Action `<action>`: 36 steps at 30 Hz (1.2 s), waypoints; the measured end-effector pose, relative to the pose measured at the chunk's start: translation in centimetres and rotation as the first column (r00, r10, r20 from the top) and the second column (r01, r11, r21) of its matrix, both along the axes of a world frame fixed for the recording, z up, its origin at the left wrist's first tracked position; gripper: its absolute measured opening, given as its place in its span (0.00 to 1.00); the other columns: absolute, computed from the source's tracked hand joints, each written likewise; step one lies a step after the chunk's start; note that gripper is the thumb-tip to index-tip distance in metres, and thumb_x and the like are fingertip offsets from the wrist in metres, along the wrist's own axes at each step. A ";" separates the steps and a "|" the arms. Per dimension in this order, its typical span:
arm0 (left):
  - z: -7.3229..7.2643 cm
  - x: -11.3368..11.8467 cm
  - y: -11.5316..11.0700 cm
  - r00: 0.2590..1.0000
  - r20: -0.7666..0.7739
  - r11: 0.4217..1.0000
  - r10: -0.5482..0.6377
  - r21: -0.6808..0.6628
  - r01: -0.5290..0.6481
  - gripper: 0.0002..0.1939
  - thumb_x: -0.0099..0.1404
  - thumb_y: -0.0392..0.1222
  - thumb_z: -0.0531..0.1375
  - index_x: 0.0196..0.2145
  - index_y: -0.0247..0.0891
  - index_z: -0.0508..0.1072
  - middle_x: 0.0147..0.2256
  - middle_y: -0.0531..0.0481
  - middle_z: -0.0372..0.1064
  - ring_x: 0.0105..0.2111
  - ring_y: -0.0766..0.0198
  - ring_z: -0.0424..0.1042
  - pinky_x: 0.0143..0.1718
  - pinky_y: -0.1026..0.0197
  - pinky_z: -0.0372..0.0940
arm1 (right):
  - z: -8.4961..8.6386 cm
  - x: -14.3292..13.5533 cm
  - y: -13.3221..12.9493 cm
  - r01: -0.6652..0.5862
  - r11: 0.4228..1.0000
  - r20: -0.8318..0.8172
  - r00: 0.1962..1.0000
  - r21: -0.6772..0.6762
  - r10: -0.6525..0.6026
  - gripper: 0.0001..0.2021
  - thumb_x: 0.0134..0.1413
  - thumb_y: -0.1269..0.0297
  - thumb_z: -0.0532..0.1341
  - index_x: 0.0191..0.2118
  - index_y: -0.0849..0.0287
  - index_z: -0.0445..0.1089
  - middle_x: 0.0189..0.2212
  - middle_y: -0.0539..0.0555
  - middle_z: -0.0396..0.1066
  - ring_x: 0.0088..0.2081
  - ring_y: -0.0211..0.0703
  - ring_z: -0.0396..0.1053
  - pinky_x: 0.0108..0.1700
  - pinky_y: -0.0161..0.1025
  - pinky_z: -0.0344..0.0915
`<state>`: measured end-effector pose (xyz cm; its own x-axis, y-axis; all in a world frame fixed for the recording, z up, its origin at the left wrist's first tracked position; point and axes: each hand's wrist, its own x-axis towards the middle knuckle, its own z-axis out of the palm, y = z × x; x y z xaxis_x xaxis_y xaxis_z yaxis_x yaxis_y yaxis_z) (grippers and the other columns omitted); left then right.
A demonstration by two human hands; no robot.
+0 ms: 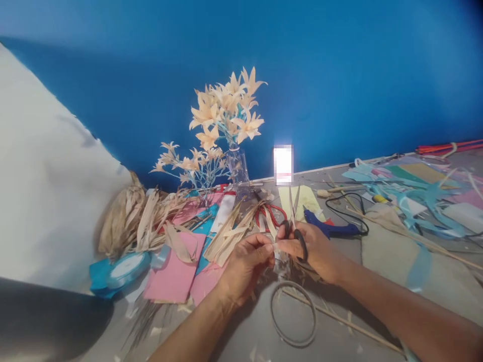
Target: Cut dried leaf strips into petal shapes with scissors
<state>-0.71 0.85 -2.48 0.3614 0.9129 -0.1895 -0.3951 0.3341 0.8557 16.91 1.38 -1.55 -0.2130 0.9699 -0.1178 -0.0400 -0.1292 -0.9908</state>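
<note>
Bare forearms (pixel 396 296) are crossing the lower frame; at centre, the left hand (pixel 247 264) and right hand (pixel 316 255) are pinching a whitish scrap (pixel 275 247), the right also gripping black-handled metal scissors (pixel 293 221), risking cuts if slipping.

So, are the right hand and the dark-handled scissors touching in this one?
Touching. The head view shows the right hand holding the scissors, their dark handles against it and their blades pointing away from the person.

"What's by the blue wall (pixel 339 75)?"
"Pale flowers (pixel 228 103) in a bottle (pixel 237 168)."
"And at left?"
"A ribbon roll (pixel 127 266) near pink paper (pixel 171 275)."
"And at right?"
"A glue gun (pixel 337 230) and a black cord (pixel 366 218)."
</note>
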 end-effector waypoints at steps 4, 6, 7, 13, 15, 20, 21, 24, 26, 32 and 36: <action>0.1 0.1 -0.1 0.998 0.026 0.997 -0.060 -0.037 0.061 0.17 0.54 0.49 0.71 0.26 0.35 0.72 0.23 0.52 0.67 0.25 0.68 0.66 0.31 0.64 0.61 | 0.3 -0.1 -0.1 -0.079 0.996 -0.108 0.991 -0.048 0.073 0.16 0.38 0.61 0.73 0.30 0.59 0.67 0.21 0.46 0.68 0.22 0.36 0.65 0.29 0.35 0.62; 0.2 0.2 -0.1 0.993 0.092 0.994 -0.077 -0.069 0.084 0.21 0.55 0.58 0.70 0.27 0.35 0.72 0.25 0.51 0.67 0.26 0.66 0.67 0.32 0.62 0.62 | 0.3 -0.3 -0.2 -0.080 0.995 -0.190 0.980 -0.067 0.066 0.17 0.38 0.60 0.73 0.30 0.58 0.66 0.21 0.46 0.70 0.23 0.39 0.68 0.29 0.36 0.64; 0.2 0.2 -0.2 0.990 0.116 0.993 -0.084 -0.068 0.092 0.24 0.54 0.60 0.69 0.28 0.35 0.73 0.26 0.50 0.67 0.27 0.65 0.68 0.32 0.62 0.62 | 0.3 -0.3 -0.2 -0.080 0.994 -0.221 0.973 -0.077 0.061 0.17 0.37 0.60 0.74 0.30 0.58 0.66 0.21 0.47 0.70 0.23 0.40 0.69 0.29 0.37 0.65; 0.2 0.6 -0.6 0.999 0.014 0.999 -0.040 0.015 0.040 0.17 0.49 0.46 0.74 0.27 0.35 0.73 0.24 0.50 0.70 0.25 0.67 0.66 0.32 0.64 0.59 | -0.1 -0.3 -0.4 -0.123 0.990 -0.267 0.958 -0.069 0.101 0.16 0.38 0.65 0.73 0.31 0.59 0.66 0.19 0.46 0.70 0.23 0.40 0.71 0.29 0.36 0.64; 0.1 0.6 -0.6 0.997 0.009 0.997 -0.075 0.026 0.075 0.16 0.50 0.46 0.74 0.25 0.34 0.72 0.23 0.49 0.70 0.25 0.67 0.67 0.32 0.64 0.58 | -0.2 -0.4 -0.5 -0.151 0.987 -0.301 0.945 -0.063 0.125 0.16 0.39 0.65 0.73 0.31 0.59 0.66 0.19 0.47 0.70 0.23 0.40 0.70 0.28 0.35 0.64; 0.1 0.2 -0.3 0.965 0.156 0.978 -0.210 0.011 0.210 0.17 0.50 0.47 0.73 0.24 0.35 0.70 0.24 0.49 0.70 0.27 0.64 0.70 0.35 0.61 0.63 | -0.2 -0.6 -0.5 -0.206 0.976 -0.402 0.901 -0.070 0.162 0.17 0.40 0.63 0.74 0.28 0.58 0.63 0.20 0.48 0.71 0.22 0.38 0.70 0.28 0.36 0.66; 0.1 0.1 -0.2 0.957 0.197 0.976 -0.214 0.008 0.217 0.17 0.50 0.48 0.73 0.25 0.35 0.71 0.25 0.49 0.70 0.28 0.62 0.71 0.35 0.59 0.64 | -0.2 -0.6 -0.4 -0.213 0.974 -0.434 0.886 -0.073 0.161 0.18 0.41 0.62 0.74 0.28 0.58 0.63 0.20 0.47 0.71 0.22 0.39 0.70 0.28 0.37 0.67; 0.0 0.4 -0.4 0.955 0.234 0.983 -0.181 0.023 0.181 0.19 0.51 0.51 0.73 0.31 0.35 0.74 0.29 0.48 0.72 0.31 0.60 0.72 0.36 0.58 0.66 | -0.2 -0.8 -0.3 -0.202 0.977 -0.487 0.861 -0.064 0.147 0.19 0.42 0.61 0.74 0.30 0.56 0.62 0.20 0.46 0.70 0.21 0.40 0.69 0.26 0.39 0.68; -0.2 0.7 -0.6 0.979 0.174 0.994 -0.108 0.026 0.105 0.17 0.51 0.46 0.74 0.33 0.35 0.74 0.28 0.49 0.72 0.29 0.64 0.71 0.34 0.61 0.65 | -0.3 -0.9 -0.3 -0.148 0.987 -0.461 0.881 -0.057 0.105 0.19 0.41 0.61 0.74 0.30 0.56 0.62 0.19 0.45 0.68 0.20 0.39 0.67 0.25 0.38 0.67; -0.4 1.3 -0.9 0.994 0.107 0.999 0.034 -0.014 -0.032 0.14 0.52 0.40 0.73 0.30 0.36 0.72 0.24 0.54 0.69 0.24 0.69 0.67 0.28 0.65 0.61 | -1.0 -1.2 -0.7 0.006 1.000 -0.370 0.929 -0.017 -0.012 0.18 0.39 0.62 0.74 0.30 0.56 0.64 0.20 0.45 0.67 0.22 0.40 0.69 0.25 0.37 0.67; -0.2 1.0 -0.8 0.994 0.084 0.998 0.069 -0.012 -0.068 0.12 0.52 0.40 0.71 0.28 0.36 0.71 0.23 0.53 0.69 0.24 0.69 0.67 0.27 0.66 0.61 | -1.4 -0.7 -0.5 0.011 1.000 -0.278 0.961 0.024 -0.004 0.18 0.37 0.62 0.74 0.32 0.57 0.66 0.24 0.46 0.69 0.24 0.40 0.69 0.28 0.37 0.67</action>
<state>0.30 0.05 -2.72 0.3129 0.9345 -0.1697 -0.4878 0.3115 0.8155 16.18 0.85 -2.91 -0.2269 0.9734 -0.0312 -0.3147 -0.1036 -0.9435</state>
